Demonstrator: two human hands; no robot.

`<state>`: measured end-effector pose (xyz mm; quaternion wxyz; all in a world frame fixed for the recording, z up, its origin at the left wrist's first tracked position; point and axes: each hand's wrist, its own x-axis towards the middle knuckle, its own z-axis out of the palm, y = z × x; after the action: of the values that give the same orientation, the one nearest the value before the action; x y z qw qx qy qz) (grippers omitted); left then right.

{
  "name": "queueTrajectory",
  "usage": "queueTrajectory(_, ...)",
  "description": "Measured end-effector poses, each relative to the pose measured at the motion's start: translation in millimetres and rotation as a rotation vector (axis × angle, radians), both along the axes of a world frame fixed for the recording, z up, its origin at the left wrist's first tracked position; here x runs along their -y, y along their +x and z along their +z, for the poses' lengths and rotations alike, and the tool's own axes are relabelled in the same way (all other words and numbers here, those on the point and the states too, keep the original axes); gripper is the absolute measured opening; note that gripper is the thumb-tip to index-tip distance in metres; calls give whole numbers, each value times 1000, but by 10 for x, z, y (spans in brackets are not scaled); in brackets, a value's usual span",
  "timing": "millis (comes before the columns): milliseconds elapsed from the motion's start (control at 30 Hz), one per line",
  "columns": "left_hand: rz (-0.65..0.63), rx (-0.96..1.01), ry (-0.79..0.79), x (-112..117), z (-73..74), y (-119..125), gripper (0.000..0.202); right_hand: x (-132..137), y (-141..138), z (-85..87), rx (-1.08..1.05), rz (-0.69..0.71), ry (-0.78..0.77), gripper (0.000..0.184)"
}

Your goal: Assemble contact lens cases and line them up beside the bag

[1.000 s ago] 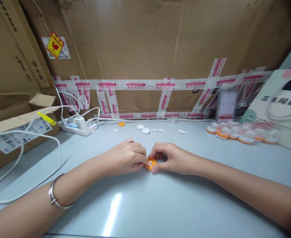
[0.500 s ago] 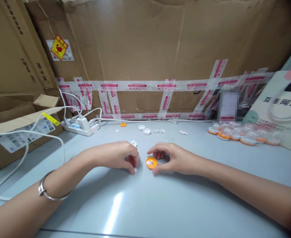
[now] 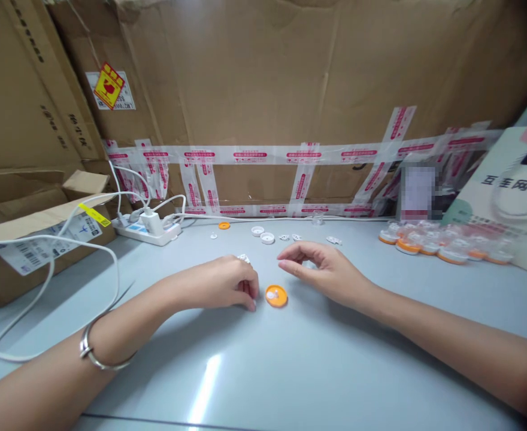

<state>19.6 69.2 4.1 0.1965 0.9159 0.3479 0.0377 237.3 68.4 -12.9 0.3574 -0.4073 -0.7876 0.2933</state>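
An orange round cap (image 3: 276, 296) with a small white piece in its middle lies flat on the grey table (image 3: 263, 371). My left hand (image 3: 225, 284) rests just left of it, fingers curled, fingertips pressed to the table near a tiny white part; whether it holds anything I cannot make out. My right hand (image 3: 320, 266) hovers above and right of the cap, fingers loosely apart, holding nothing. A silver bracelet (image 3: 93, 353) is on my left wrist.
Small white caps (image 3: 262, 234), white bits and an orange ring (image 3: 223, 225) lie along the back. A row of orange-based clear pieces (image 3: 443, 248) sits at right. A white power strip (image 3: 149, 230) with cables and an open cardboard box (image 3: 34, 233) are at left. Taped cardboard walls behind.
My right hand has let go of the orange cap and lifted up and back. My left hand drew away from the cap and stays curled beside it.
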Motion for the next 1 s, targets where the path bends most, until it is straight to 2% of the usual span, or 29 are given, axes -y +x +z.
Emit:
queueTrajectory(133,9,8,82,19,9,4,14,25,-7,27,-10,6,51,21)
queueTrajectory(233,76,131,110,33,13,45,17,56,-22,40,-15,18,82,17)
queueTrajectory(400,296,597,-74,105,6,163,13,135,-71,50,-60,50,105,14)
queueTrajectory(567,369,798,-165,177,-6,230,13,186,-101,64,-103,20,119,12)
queueTrajectory(800,291,768,-143,147,-70,216,15,170,-92,88,-37,36,13,12)
queueTrajectory(900,233,667,-111,121,-69,172,15,125,-43,96,82,66,96,8)
queueTrajectory(1000,184,456,-12,98,-83,133,28,62,21,92,304,166,267,8)
